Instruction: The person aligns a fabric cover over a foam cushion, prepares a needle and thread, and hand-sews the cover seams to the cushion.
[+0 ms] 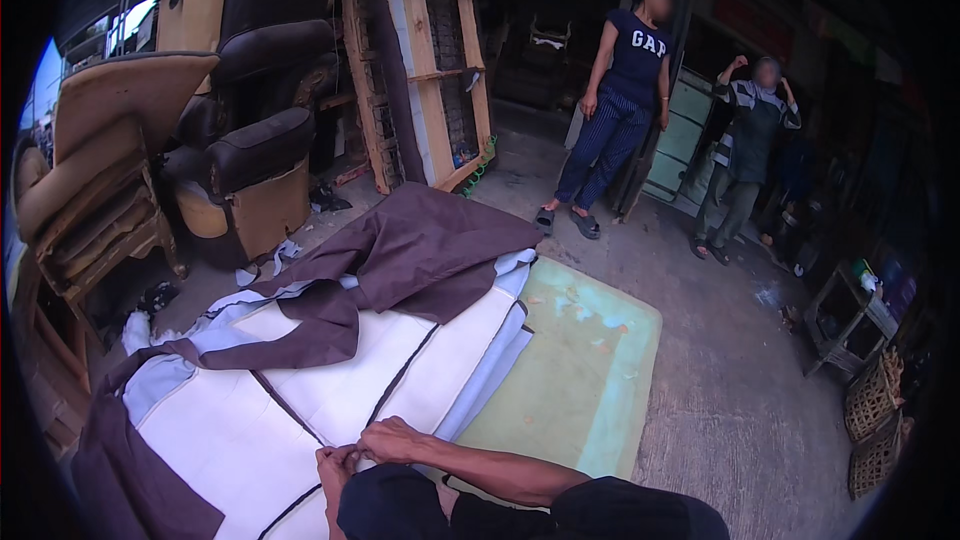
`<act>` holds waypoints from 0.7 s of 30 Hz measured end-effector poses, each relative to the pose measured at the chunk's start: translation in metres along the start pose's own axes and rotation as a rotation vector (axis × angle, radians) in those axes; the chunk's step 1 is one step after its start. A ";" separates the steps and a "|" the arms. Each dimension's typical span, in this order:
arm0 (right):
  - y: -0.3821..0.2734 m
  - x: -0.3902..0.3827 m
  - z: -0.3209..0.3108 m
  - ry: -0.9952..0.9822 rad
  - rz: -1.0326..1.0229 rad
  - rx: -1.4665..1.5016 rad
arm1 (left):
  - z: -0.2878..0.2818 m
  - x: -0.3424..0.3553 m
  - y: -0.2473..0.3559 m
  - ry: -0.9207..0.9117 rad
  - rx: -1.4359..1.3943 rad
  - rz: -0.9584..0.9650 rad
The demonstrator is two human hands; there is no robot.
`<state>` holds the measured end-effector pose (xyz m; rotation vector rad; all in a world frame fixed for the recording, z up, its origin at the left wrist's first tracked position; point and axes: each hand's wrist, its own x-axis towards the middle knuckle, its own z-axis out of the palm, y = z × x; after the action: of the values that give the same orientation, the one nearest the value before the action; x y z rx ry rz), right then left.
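Note:
A large upholstery cover [215, 440] is spread before me, its pale lining up and dark strips running across it. Its dark brown-purple outer material [430, 250] is folded over at the far side. Near the lower middle, my left hand [338, 462] is closed at a spot where the dark strips come together. Right beside it, almost touching, my right hand [393, 440] has its fingers bent in a pinch on the same part of the cover. The exact bit between my fingertips is too small to make out.
Under the cover lies a worn green mat [600, 370]. Old armchairs [255, 170] and a wooden sofa frame [430, 70] stand at the back left. One person [620, 110] stands beyond the mat, another person [750, 150] farther right. Woven baskets [873, 400] and a small table [850, 315] are at the right.

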<state>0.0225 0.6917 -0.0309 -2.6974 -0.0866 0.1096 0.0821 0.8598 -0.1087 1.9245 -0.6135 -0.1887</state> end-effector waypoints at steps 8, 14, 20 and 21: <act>-0.015 0.089 -0.096 -0.002 0.006 -0.195 | 0.005 0.012 -0.014 0.126 -0.035 -0.031; -0.119 0.006 -0.089 0.231 -0.074 0.028 | 0.005 0.044 -0.003 0.094 -0.242 -0.207; -0.110 -0.054 -0.147 0.661 0.052 -0.279 | 0.008 0.035 0.003 0.032 -0.017 -0.291; -0.112 -0.063 -0.159 0.619 0.096 -0.288 | 0.009 0.033 0.000 0.026 -0.040 -0.275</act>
<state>-0.0306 0.7204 0.1648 -2.8833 0.2311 -0.7576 0.1070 0.8361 -0.1073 1.9645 -0.3229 -0.3464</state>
